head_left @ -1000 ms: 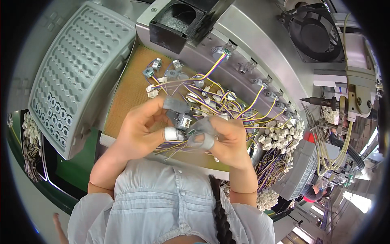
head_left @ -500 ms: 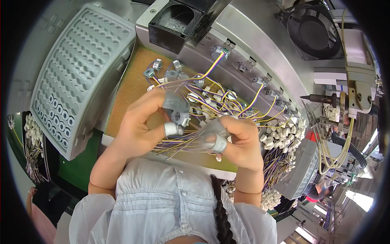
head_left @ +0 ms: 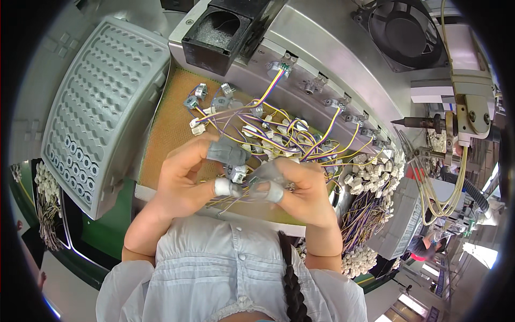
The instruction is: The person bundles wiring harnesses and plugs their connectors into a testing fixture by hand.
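Observation:
My left hand (head_left: 188, 174), with grey and white finger wraps, pinches a small round metal motor (head_left: 236, 173) between thumb and forefinger. Close to its right, my right hand (head_left: 298, 188) has its wrapped fingertips closed in a pinch. Those fingertips are blurred, and what they hold cannot be made out; a bit of green shows beside them. Behind both hands lies a tangle of yellow and purple wires (head_left: 289, 134) with white connectors. Several more small motors (head_left: 220, 103) rest on the tan mat (head_left: 174, 115).
A grey tray (head_left: 102, 107) with rows of holes stands at the left, partly filled with round parts. Along the metal machine edge, clips (head_left: 335, 103) hold wired motors. A soldering iron (head_left: 418, 124), a fan (head_left: 405, 35) and a black box (head_left: 214, 40) surround the workspace.
My hands have come closer together, and the motor in my left hand has tilted and is more covered by fingers. The whole view has shifted slightly.

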Motion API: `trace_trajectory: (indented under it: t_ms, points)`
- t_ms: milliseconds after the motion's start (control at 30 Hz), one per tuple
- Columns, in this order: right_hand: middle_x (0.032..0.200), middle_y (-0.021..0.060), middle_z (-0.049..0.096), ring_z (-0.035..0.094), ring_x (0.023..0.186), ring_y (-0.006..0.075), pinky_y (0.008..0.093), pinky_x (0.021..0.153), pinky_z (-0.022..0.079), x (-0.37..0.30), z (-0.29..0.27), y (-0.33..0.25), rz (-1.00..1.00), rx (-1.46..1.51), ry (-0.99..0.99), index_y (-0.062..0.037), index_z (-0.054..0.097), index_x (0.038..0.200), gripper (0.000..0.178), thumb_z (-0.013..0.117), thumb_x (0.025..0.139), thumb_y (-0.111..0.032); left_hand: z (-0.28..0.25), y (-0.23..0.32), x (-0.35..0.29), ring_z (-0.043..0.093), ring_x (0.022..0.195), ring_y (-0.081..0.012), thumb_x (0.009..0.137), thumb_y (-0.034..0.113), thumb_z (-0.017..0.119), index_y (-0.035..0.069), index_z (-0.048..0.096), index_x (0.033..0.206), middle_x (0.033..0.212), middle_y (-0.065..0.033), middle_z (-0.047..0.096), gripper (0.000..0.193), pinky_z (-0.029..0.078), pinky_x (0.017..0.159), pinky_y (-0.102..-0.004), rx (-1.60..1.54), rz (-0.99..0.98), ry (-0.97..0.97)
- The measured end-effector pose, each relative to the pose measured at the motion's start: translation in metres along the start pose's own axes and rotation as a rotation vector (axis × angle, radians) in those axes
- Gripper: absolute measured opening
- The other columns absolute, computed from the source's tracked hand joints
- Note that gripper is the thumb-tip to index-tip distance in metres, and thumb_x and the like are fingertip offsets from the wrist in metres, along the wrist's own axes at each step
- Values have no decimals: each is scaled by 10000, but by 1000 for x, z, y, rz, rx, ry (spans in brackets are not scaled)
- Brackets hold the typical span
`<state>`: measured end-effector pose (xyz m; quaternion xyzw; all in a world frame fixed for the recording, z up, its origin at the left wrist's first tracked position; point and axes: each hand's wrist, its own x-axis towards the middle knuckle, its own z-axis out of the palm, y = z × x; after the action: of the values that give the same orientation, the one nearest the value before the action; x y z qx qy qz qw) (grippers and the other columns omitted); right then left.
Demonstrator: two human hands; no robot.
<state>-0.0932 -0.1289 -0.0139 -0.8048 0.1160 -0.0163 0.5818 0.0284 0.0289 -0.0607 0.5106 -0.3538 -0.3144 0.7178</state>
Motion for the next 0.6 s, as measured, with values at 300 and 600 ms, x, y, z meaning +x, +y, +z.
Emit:
trace_trajectory:
  t_ms: [300,600]
  points:
    - [583,49,559,523,466,93,230,421,382,2,0,1,-49,-32,20,-20,619,773,149,683,740,-150,1,6,5,581,751,-160,629,-51,646,-12,610,944,897,-95,592,319,471,639,-265,204,11,7]
    - [581,31,583,504,441,66,197,394,381,12,-9,-5,250,207,-168,-17,621,736,112,658,762,-120,-2,12,11,603,751,-223,565,-71,628,-23,634,839,873,-132,603,278,466,625,-278,511,254,-51]
